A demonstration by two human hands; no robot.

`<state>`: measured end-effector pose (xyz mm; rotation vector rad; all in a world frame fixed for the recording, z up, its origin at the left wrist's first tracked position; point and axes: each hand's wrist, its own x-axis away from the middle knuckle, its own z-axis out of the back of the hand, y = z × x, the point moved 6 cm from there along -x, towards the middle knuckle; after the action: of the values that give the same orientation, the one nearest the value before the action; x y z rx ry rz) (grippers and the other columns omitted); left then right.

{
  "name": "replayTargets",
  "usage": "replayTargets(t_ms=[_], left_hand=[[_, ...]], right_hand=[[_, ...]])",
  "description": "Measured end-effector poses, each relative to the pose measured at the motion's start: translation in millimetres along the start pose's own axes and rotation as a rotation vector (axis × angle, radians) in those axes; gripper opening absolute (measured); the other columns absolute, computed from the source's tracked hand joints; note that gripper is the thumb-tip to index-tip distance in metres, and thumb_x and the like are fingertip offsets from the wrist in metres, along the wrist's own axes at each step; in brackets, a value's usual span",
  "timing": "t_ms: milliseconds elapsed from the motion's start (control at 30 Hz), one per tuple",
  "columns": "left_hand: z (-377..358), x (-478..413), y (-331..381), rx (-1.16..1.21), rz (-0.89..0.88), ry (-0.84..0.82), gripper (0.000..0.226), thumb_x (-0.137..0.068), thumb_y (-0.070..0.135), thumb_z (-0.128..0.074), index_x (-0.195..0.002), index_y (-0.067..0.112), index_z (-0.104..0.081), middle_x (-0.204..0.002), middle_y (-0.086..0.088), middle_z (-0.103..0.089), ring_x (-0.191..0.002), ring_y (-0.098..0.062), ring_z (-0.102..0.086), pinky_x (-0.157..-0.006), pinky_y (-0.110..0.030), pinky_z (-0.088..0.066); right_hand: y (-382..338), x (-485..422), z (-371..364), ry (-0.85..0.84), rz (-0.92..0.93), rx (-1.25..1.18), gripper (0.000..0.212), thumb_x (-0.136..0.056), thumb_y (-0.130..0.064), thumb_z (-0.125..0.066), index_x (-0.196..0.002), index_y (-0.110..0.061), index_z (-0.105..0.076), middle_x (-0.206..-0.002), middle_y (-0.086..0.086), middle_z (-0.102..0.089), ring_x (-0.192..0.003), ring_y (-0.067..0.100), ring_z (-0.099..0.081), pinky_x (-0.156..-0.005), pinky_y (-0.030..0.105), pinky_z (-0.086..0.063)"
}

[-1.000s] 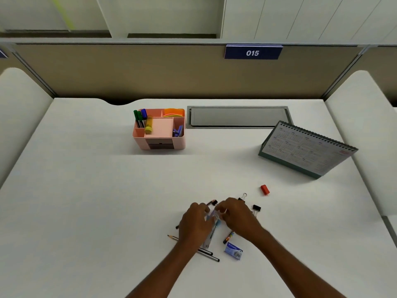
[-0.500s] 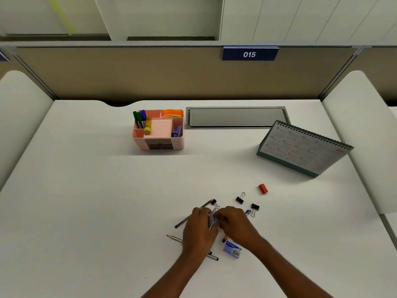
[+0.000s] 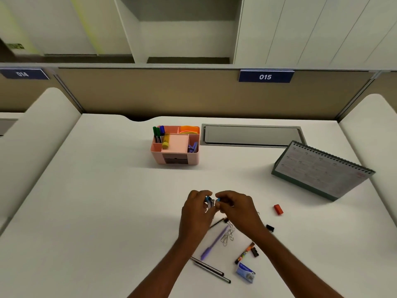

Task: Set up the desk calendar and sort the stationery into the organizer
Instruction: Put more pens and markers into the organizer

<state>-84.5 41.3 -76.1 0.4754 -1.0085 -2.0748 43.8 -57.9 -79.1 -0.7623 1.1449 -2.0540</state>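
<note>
Both hands were raised a little above the white table, meeting at its middle. The left hand and the right hand each had a closed grip on the same small blue item, pinched between the fingertips; what the item was could not be told. Below the hands lay a purple pen, a cluster of paper clips, two dark pens, an orange-and-black marker, a blue staple box and a black binder clip. A red eraser lay well to the right. The pink organizer stood near the table's far edge, holding markers and clips, and the desk calendar stood propped at the right.
</note>
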Motion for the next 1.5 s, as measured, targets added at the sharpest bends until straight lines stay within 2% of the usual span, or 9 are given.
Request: replayTargets(t_ms=[100, 233, 367, 533, 667, 767, 867, 1067, 1500], left_hand=[[23, -25, 6, 0.008, -0.004, 0.062, 0.046, -0.083, 0.038, -0.083, -0.124, 0.024, -0.068, -0.110, 0.007, -0.063, -0.087, -0.003, -0.064, -0.078, -0.009, -0.051], [46, -54, 11, -0.027, -0.016, 0.115, 0.054, -0.085, 0.038, -0.081, -0.132, 0.015, -0.066, -0.120, -0.001, -0.068, -0.100, -0.013, -0.068, -0.087, -0.021, -0.057], [68, -86, 20, -0.094, -0.021, 0.143, 0.051, -0.085, 0.033, -0.082, -0.129, 0.014, -0.067, -0.122, -0.002, -0.070, -0.105, -0.014, -0.067, -0.088, -0.020, -0.052], [103, -142, 26, -0.160, -0.002, 0.127, 0.046, -0.084, 0.019, -0.083, -0.127, 0.016, -0.068, -0.125, -0.003, -0.070, -0.103, -0.010, -0.062, -0.082, -0.019, -0.051], [131, -184, 29, -0.235, -0.046, 0.100, 0.041, -0.080, 0.009, -0.079, -0.119, 0.017, -0.071, -0.117, -0.001, -0.072, -0.095, -0.012, -0.065, -0.080, -0.024, -0.054], [147, -217, 26, -0.336, -0.040, 0.122, 0.043, -0.081, 0.009, -0.075, -0.121, 0.023, -0.071, -0.119, 0.001, -0.073, -0.102, -0.021, -0.069, -0.089, -0.035, -0.058], [153, -242, 26, -0.398, -0.053, 0.139, 0.044, -0.082, 0.011, -0.076, -0.122, 0.027, -0.070, -0.120, 0.004, -0.073, -0.102, -0.022, -0.069, -0.088, -0.038, -0.058], [149, -275, 31, -0.538, -0.145, 0.110, 0.039, -0.083, 0.013, -0.077, -0.120, 0.024, -0.071, -0.116, 0.004, -0.074, -0.103, -0.024, -0.067, -0.089, -0.041, -0.055], [136, -300, 15, -0.684, -0.150, 0.094, 0.039, -0.085, 0.013, -0.079, -0.123, 0.020, -0.069, -0.121, -0.002, -0.072, -0.109, -0.027, -0.066, -0.089, -0.040, -0.052]], right_hand=[[-25, -18, -1, 0.047, 0.068, -0.050, 0.019, -0.093, -0.015, -0.073, -0.112, -0.018, -0.077, -0.093, -0.008, -0.079, -0.081, 0.003, -0.075, -0.079, 0.019, -0.059], [-52, -37, -6, 0.070, 0.155, -0.082, 0.020, -0.097, -0.015, -0.069, -0.115, -0.015, -0.077, -0.100, -0.005, -0.079, -0.081, 0.005, -0.075, -0.078, 0.017, -0.059], [-60, -53, -13, 0.101, 0.134, -0.145, 0.022, -0.096, -0.013, -0.069, -0.116, -0.017, -0.076, -0.098, -0.005, -0.079, -0.082, 0.007, -0.075, -0.079, 0.020, -0.060], [-30, -59, -32, 0.052, 0.056, -0.089, 0.016, -0.093, -0.011, -0.070, -0.104, -0.019, -0.079, -0.087, -0.008, -0.078, -0.081, 0.008, -0.074, -0.081, 0.025, -0.060], [13, -48, -54, -0.071, 0.033, 0.143, 0.012, -0.091, -0.022, -0.072, -0.101, -0.024, -0.078, -0.099, -0.014, -0.073, -0.092, 0.000, -0.067, -0.086, 0.019, -0.052], [48, -37, -69, -0.156, 0.021, 0.285, 0.017, -0.089, -0.035, -0.065, -0.105, -0.032, -0.069, -0.110, -0.016, -0.062, -0.109, 0.005, -0.059, -0.094, 0.027, -0.049], [59, -29, -74, -0.191, 0.038, 0.373, 0.022, -0.090, -0.031, -0.060, -0.111, -0.033, -0.064, -0.122, -0.020, -0.052, -0.118, -0.001, -0.048, -0.095, 0.023, -0.047], [65, -24, -76, -0.224, 0.061, 0.374, 0.030, -0.092, -0.032, -0.059, -0.122, -0.032, -0.064, -0.140, -0.021, -0.042, -0.132, -0.005, -0.041, -0.102, 0.017, -0.043], [73, -25, -72, -0.203, 0.088, 0.347, 0.028, -0.091, -0.033, -0.060, -0.119, -0.037, -0.064, -0.139, -0.026, -0.041, -0.128, -0.011, -0.039, -0.103, 0.014, -0.041]])
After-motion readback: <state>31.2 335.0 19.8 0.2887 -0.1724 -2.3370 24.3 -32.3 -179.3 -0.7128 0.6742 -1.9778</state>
